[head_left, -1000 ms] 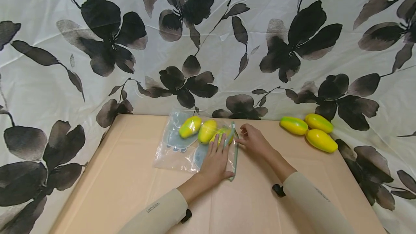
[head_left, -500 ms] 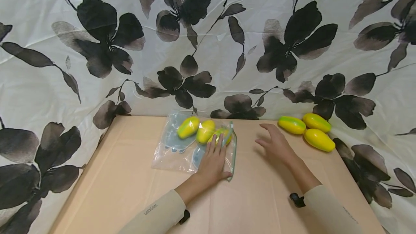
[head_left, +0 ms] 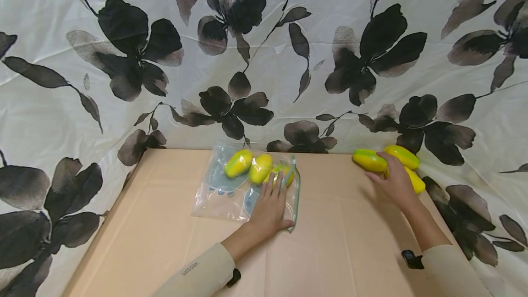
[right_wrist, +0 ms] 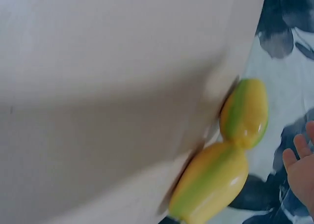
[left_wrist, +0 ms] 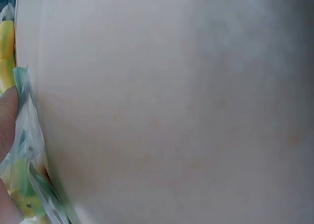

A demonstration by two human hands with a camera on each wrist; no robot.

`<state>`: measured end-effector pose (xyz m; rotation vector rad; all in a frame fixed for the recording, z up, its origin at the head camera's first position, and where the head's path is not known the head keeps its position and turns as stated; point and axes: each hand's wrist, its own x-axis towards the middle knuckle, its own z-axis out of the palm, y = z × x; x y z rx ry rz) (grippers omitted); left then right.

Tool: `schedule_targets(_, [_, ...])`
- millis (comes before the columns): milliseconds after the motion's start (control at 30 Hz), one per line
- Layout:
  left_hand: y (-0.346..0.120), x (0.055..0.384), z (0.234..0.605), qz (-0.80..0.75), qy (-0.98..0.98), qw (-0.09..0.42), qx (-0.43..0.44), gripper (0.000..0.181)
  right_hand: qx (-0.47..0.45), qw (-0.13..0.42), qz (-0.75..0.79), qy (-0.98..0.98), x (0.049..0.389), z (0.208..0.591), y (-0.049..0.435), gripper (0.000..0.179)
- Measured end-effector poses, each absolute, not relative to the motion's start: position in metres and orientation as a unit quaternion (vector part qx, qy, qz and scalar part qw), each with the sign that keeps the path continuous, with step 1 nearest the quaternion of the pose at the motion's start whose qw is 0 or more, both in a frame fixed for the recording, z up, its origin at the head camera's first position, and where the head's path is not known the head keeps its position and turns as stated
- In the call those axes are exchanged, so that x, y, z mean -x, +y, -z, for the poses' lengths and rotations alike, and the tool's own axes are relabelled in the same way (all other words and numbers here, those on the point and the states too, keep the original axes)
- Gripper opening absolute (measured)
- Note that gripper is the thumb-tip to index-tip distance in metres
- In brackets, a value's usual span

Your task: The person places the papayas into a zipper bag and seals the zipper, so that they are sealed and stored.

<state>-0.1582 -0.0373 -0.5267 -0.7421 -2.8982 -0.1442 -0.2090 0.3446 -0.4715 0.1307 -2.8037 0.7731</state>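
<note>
A clear bag [head_left: 220, 205] lies on the board [head_left: 156, 242], 3 yellow-green fruits [head_left: 238, 163] inside. The left hand [head_left: 267, 210] rests on it, fingers straight, clutching nothing; the left wrist view shows close-up folds along the green rim [left_wrist: 22, 79]. Farther right, the right hand [head_left: 397, 184] partly covers 3 loose fruits [head_left: 368, 160]; I cannot tell if it grasps 1. The right wrist view shows just 2, end to end.
</note>
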Motion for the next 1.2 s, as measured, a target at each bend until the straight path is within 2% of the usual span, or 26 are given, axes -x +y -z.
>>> schedule_targets(400, [-0.037, 0.157, 0.526, 0.042, -0.968, 0.064, 0.24, 0.127, -0.005, 0.098, -0.236, -0.967, 0.206, 0.471, 0.394, 0.084])
schedule_targets(700, [-0.035, 0.157, 0.526, 0.046, -0.968, 0.065, 0.24, 0.125, 0.041, 0.038, -0.238, -0.97, 0.206, 0.483, 0.421, 0.099])
schedule_targets(967, [-0.036, 0.158, 0.529, 0.041, -0.967, 0.073, 0.242, 0.125, 0.087, -0.014, -0.21, -0.974, 0.202, 0.49, 0.423, 0.107])
schedule_targets(1067, [-0.036, 0.158, 0.529, 0.036, -0.967, 0.074, 0.242, 0.124, 0.1, -0.039, -0.202, -0.973, 0.2, 0.495, 0.425, 0.108])
schedule_targets(1200, [-0.037, 0.158, 0.528, 0.036, -0.966, 0.074, 0.243, 0.123, 0.103, -0.045, -0.203, -0.973, 0.196, 0.5, 0.429, 0.103])
